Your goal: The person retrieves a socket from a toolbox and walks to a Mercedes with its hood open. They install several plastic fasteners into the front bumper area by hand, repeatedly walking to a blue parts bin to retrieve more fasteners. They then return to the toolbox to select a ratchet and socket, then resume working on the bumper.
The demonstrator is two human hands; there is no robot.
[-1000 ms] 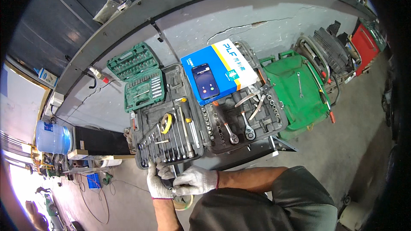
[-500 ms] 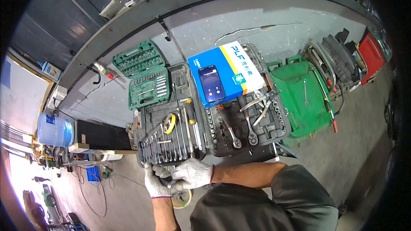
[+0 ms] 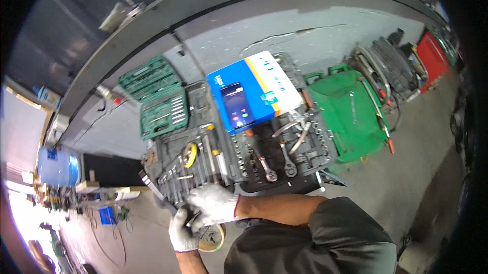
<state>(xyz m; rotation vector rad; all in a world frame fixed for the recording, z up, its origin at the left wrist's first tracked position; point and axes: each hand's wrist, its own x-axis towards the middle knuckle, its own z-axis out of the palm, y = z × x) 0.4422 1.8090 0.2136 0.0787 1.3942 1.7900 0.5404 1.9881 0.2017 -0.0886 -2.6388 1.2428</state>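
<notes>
A long thin tool with a pale flat end and a dark grip slants up to the left from between my gloved hands; blur hides its exact kind. My left hand is closed around its lower part. From the right, my right hand comes in with curled fingers at the dark part, seemingly gripping it too. Just beyond lies an open grey tool case with a row of wrenches, a yellow tape roll and two ratchets. Below my hands a pale round roll is partly hidden.
A blue and white box with a phone on it rests on the case. Behind stands a green socket set. To the right are a green plastic case and a red panel; a water bottle is left.
The long tool now sticks out up and left from my hands, where only a dark part showed before. My left hand has dropped slightly. The whole view has shifted a little.
</notes>
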